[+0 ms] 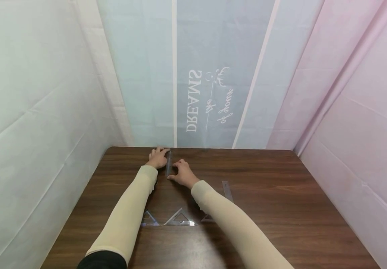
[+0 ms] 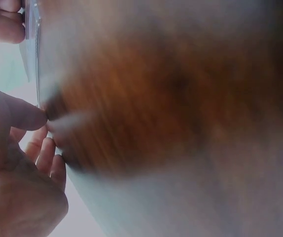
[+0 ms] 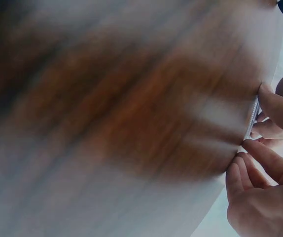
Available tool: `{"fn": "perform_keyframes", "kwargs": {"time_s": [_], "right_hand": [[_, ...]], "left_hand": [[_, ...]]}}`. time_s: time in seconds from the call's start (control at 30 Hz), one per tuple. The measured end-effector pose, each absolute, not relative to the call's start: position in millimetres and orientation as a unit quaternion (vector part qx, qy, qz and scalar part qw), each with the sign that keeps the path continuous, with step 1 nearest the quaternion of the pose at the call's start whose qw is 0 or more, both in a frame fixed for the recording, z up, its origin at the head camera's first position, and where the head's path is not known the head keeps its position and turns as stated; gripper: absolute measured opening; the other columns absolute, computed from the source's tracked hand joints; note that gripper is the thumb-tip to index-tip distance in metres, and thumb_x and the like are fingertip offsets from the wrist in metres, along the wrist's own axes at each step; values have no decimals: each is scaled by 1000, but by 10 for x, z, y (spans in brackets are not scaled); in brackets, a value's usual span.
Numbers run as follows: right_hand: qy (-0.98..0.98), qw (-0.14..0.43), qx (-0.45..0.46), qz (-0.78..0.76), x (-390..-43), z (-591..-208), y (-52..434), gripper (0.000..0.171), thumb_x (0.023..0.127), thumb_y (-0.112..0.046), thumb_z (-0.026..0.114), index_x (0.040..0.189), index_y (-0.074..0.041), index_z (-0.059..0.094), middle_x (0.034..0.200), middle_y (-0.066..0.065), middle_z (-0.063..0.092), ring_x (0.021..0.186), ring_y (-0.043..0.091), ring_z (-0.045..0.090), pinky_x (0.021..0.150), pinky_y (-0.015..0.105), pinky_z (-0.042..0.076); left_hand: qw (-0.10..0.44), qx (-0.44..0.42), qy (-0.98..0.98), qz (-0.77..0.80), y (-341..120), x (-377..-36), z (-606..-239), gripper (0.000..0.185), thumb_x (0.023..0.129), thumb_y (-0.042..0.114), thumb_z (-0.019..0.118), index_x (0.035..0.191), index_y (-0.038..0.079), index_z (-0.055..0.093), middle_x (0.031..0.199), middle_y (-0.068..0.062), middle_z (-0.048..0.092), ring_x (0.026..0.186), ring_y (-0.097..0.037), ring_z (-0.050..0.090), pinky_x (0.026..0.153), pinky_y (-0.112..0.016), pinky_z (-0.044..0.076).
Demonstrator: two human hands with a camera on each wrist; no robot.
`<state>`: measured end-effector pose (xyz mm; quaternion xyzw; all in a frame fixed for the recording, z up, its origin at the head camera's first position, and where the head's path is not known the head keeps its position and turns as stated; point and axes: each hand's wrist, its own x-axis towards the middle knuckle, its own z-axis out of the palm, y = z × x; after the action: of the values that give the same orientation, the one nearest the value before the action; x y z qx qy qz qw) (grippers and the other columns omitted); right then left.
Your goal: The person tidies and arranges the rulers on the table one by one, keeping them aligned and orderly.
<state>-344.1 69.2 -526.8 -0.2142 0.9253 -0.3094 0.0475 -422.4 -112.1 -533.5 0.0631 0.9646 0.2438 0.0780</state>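
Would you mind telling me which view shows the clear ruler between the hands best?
The head view: the ruler lies whole on the table, the left hand at its far end and the right hand at its near end. Both wrist views are blurred, showing only a sliver of its edge by the fingertips.

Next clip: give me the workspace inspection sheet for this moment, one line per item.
Surface: dark wood table.
Job's things: clear ruler lying flat near the far edge.
Clutter: second ruler; clear set squares near the forearms.
Grippers: left hand holds the ruler's far end; right hand holds its near end.
Cables: nothing seen.
Surroundings: cloth backdrop, white, pale blue and pink, printed DREAMS.
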Motion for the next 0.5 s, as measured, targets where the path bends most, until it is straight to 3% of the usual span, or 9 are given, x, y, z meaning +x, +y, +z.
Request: {"fn": "perform_keyframes", "kwargs": {"time_s": [0.23, 0.5], "right_hand": [[925, 51, -211, -312, -3382, -5268, 708, 57, 99, -27, 82, 144, 3, 63, 137, 16, 56, 130, 32, 53, 111, 43, 49], [929, 47, -216, -297, -3370, -5287, 743, 56, 98, -29, 83, 143, 1, 65, 134, 14, 57, 128, 30, 55, 110, 43, 50]], "left_hand": [[66, 63, 963, 252, -1110, -4175, -5372, 65, 102, 4, 43, 166, 16, 41, 168, -20, 30, 142, -47, 33, 111, -56, 31], [48, 62, 968, 239, -1065, -4033, -5264, 60, 105, 3, 43, 164, 13, 44, 168, -22, 32, 145, -47, 33, 118, -59, 30]]}}
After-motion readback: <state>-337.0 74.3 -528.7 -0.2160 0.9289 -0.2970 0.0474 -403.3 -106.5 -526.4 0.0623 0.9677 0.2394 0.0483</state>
